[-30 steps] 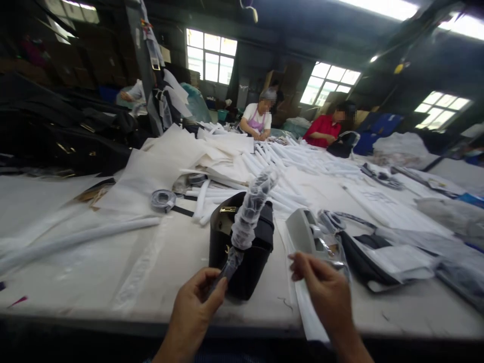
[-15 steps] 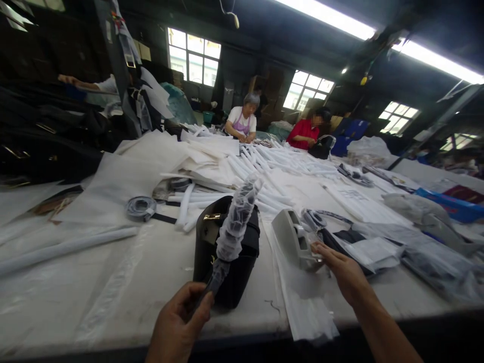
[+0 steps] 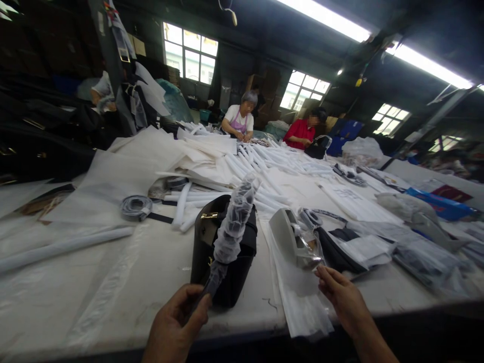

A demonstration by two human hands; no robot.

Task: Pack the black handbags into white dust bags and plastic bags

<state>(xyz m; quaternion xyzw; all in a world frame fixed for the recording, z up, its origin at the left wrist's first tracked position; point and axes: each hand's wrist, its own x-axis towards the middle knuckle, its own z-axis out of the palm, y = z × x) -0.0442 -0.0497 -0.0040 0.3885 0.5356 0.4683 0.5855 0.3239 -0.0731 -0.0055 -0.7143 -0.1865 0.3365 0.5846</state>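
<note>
My left hand [image 3: 181,315] is closed on the lower end of a bag handle [image 3: 234,222] wrapped in crinkled clear plastic. The handle rises in front of a black handbag [image 3: 236,272] with gold fittings, which stands on the table. My right hand [image 3: 342,297] pinches the end of a strip of clear tape [image 3: 319,254] at the front of a grey tape dispenser [image 3: 283,227]. White wrapping sheets [image 3: 302,307] lie under and in front of the dispenser.
Rolled white tubes [image 3: 264,161] and paper sheets [image 3: 151,151] are heaped beyond the bag. A coiled strap [image 3: 136,206] lies left. Plastic-wrapped dark straps [image 3: 340,247] lie right of the dispenser. Two people [image 3: 239,121] work across the table; a blue box [image 3: 438,204] is far right.
My right hand has moved down and toward me from the dispenser, drawing out the tape. My left hand still holds the wrapped handle. The view has shifted slightly.
</note>
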